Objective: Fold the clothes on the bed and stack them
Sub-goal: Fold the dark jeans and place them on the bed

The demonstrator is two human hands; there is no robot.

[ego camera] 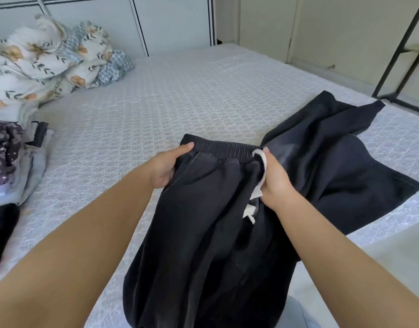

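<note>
Head view down onto a bed (180,95) w/ a pale patterned cover. Near the centre, running to 6 o'clock, lies a pair of black trousers (203,233), elastic waistband at the far end, legs trailing toward the person and off the bed edge. The left hand (167,165) grips the waistband's left corner, thumb on top, fingers curled under the cloth. The right hand (275,183) clenches the waistband's right side together w/ a white drawstring (262,166), which loops over its fingers. At 3 o'clock a second black garment (333,162) lies spread flat, partly under the trousers; can't tell what kind. At 9 o'clock, at the left edge, a pile of clothes (9,157), some looking folded; at 10 o'clock, crumpled floral bedding (38,60). Judgement: the trousers look soft, limp and fairly light, not fragile; they'll sag and bunch wherever unsupported. Best taken at both waistband corners, as now, since the ribbed elastic gives a firm, non-slip hold; the loose drawstring could snag.
</note>
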